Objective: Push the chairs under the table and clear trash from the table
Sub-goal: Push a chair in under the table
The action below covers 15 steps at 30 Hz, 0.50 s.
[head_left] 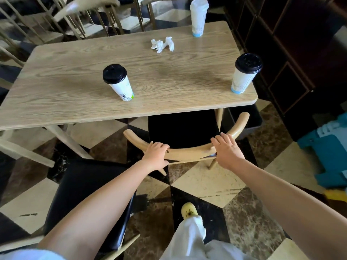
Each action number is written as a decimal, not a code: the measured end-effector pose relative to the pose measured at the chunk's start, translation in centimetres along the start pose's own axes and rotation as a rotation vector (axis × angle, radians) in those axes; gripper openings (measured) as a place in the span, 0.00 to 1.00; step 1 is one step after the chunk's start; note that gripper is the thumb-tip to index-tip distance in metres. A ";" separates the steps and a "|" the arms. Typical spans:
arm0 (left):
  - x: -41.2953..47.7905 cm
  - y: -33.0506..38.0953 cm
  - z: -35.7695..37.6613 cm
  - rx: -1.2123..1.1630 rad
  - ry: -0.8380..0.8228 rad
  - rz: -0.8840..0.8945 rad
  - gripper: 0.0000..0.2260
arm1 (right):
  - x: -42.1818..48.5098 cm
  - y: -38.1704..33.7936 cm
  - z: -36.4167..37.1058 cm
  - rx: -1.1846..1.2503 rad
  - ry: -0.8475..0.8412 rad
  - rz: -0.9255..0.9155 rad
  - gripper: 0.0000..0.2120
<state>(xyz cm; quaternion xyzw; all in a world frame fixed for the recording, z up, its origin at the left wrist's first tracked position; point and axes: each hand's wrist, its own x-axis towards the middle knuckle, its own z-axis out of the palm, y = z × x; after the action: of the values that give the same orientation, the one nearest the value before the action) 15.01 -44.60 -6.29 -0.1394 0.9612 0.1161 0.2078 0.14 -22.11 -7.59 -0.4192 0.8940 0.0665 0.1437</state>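
A chair with a curved pale wooden backrest (187, 153) and black seat stands at the near right side of the light wooden table (75, 102), its seat partly under the top. My left hand (156, 156) grips the left part of the backrest. My right hand (226, 150) rests over the right part. On the table stand two paper cups with black lids (118, 81) (245, 73), a white cup at the far edge (198, 16), and crumpled white tissue (162, 44).
A second chair with a black seat (84, 199) stands pulled out at my lower left. More wooden chairs (84, 14) stand beyond the table. A dark cabinet (300, 53) lines the right. Blue plastic items (328, 147) lie on the checkered floor at right.
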 end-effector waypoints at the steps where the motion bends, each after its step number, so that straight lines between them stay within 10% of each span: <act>1: -0.5 0.1 0.4 -0.018 0.030 -0.009 0.29 | -0.7 -0.1 0.0 0.008 -0.007 0.019 0.31; 8: -5.3 0.7 2.9 0.018 0.128 -0.027 0.33 | -5.8 -2.2 -0.7 0.141 -0.079 0.076 0.35; 15: -13.6 0.7 3.8 -0.028 -0.218 -0.116 0.26 | -10.5 -7.0 -0.3 0.138 -0.350 -0.005 0.31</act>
<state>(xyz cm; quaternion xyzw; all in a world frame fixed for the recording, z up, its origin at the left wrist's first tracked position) 28.12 -39.91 -3.72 -0.1842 0.9216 0.1315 0.3154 11.86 -19.03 -3.98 -0.3924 0.8568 0.0764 0.3256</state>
